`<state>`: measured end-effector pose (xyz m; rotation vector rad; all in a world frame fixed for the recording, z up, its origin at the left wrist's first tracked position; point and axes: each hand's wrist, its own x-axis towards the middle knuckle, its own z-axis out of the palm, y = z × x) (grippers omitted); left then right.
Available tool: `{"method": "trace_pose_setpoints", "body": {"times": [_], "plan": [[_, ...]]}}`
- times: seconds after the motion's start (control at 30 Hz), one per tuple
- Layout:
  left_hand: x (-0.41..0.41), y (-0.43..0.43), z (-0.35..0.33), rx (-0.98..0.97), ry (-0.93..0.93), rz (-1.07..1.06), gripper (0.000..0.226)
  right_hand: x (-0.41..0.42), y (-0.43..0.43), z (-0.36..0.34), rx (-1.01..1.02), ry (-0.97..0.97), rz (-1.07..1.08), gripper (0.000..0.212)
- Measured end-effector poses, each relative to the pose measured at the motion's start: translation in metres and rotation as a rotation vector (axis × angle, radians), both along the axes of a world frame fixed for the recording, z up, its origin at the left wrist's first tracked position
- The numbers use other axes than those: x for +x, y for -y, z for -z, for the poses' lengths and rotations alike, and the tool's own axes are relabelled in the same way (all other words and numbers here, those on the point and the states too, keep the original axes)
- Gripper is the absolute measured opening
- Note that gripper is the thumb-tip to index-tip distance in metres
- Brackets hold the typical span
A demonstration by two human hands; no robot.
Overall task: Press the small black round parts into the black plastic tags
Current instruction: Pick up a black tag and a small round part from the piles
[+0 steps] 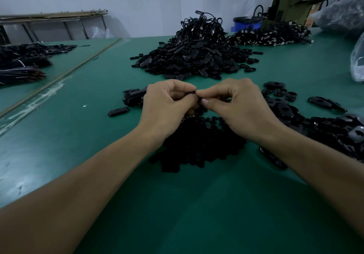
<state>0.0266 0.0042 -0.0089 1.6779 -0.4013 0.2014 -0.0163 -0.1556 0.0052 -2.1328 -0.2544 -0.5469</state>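
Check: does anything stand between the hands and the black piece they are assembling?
Nothing visible does. The left hand and right hand both pinch the black piece directly, above the pile of round parts.

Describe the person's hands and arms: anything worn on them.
Both are bare. The left hand and right hand show no gloves, rings or tape; the forearms show no sleeves, and no watch or band at either wrist.

A green table (pixel 98 88) filled the frame; a metal rack (pixel 53 17) stood at upper left, a blue bin (pixel 242 25) and machine (pixel 295 3) at upper right beside a plastic bag (pixel 342 15).
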Motion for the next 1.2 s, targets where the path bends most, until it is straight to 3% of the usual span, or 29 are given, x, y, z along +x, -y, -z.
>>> {"method": "trace_pose_setpoints", "body": {"times": [0.43,1.2], "plan": [[0.0,-0.004,-0.003,-0.021,-0.096,0.157,0.015,0.006,0.017,0.0,0.197,-0.169,-0.121,0.008],[-0.006,-0.004,-0.01,-0.014,-0.085,0.172,0.014,0.006,0.017,-0.01,0.087,-0.17,-0.067,0.011]]}}
